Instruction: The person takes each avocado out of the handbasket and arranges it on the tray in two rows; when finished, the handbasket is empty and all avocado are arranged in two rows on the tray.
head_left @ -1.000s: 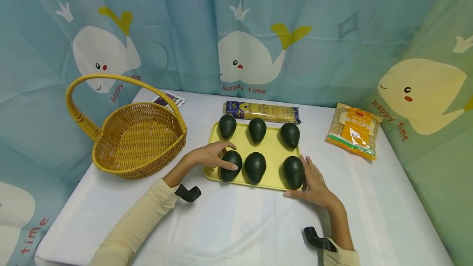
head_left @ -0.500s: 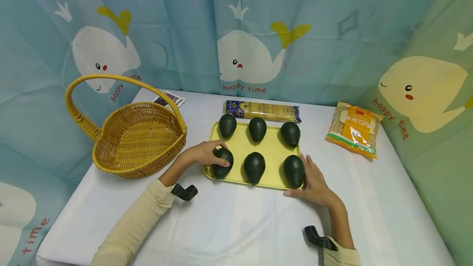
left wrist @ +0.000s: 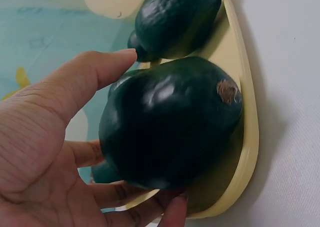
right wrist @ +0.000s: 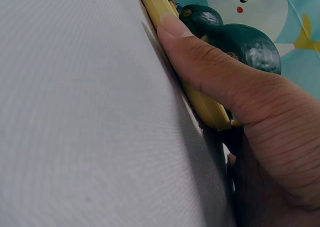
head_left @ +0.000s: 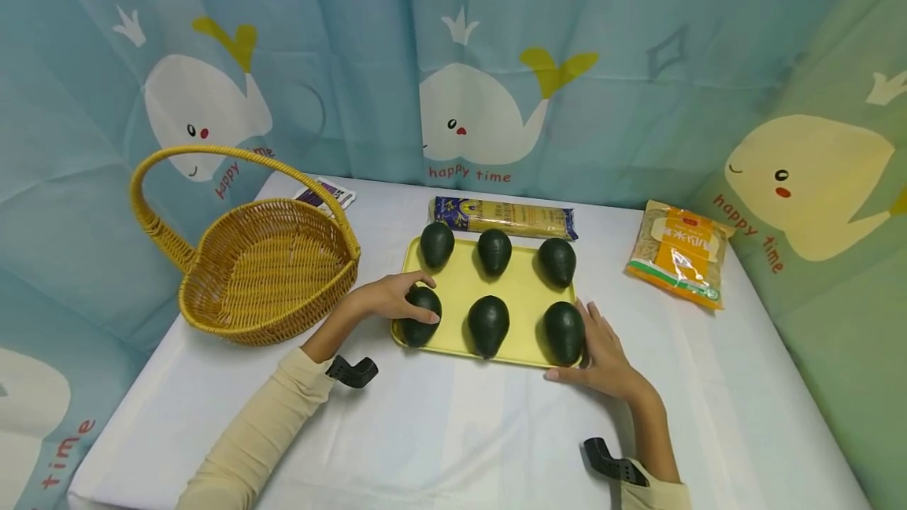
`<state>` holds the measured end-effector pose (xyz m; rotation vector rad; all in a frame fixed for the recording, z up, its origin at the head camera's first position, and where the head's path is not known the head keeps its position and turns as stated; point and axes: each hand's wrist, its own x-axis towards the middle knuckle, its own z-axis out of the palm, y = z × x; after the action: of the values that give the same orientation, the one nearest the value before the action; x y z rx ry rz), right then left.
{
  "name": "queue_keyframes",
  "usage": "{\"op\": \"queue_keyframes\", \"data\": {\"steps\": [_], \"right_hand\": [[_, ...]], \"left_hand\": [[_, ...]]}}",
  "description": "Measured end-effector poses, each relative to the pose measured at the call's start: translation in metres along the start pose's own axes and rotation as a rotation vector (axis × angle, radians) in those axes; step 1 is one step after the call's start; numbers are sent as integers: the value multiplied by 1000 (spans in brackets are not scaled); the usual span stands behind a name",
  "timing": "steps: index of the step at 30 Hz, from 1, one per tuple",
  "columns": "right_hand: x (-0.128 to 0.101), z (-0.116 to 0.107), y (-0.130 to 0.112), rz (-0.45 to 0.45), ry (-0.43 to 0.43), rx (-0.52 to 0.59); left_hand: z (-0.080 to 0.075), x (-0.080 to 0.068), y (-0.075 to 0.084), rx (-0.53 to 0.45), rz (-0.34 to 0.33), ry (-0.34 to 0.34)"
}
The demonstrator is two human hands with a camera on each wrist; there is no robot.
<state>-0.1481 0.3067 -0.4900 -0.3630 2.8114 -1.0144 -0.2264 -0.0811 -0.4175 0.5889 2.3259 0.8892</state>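
Note:
A yellow tray (head_left: 459, 274) holds several dark green avocados in two rows. At its front left corner, my left hand (head_left: 388, 297) grips an avocado (head_left: 420, 319) with the thumb on one side and the fingers curled round the other. In the left wrist view this avocado (left wrist: 170, 122) lies close to the tray's rim, its stem scar showing. My right hand (head_left: 602, 356) holds the tray's front right corner, beside another avocado (head_left: 564, 333). Its thumb (right wrist: 200, 62) lies along the tray's front wall; its other fingers are mostly hidden in the right wrist view.
To the left stands a wicker basket (head_left: 283, 319) with a tall handle. A pack of noodles (head_left: 503, 217) lies behind the tray, and a bag of grain-like food (head_left: 679, 252) at the right. A purple and white packet (head_left: 327, 194) is partly behind the basket.
My left hand has moved the front left avocado further left, away from the middle one in that row. The right hand has stayed at the tray's corner.

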Motion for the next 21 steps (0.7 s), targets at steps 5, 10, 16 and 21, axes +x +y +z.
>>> {"op": "queue_keyframes", "data": {"steps": [5, 10, 16, 21], "right_hand": [[1, 1, 1, -20, 7, -2], [1, 1, 1, -26, 10, 4], [2, 0, 1, -28, 10, 0], [0, 0, 0, -19, 3, 5]], "left_hand": [[0, 1, -1, 0, 3, 6], [-3, 1, -3, -8, 6, 9], [-2, 2, -4, 6, 26, 23], [-2, 2, -4, 19, 55, 35]]}}
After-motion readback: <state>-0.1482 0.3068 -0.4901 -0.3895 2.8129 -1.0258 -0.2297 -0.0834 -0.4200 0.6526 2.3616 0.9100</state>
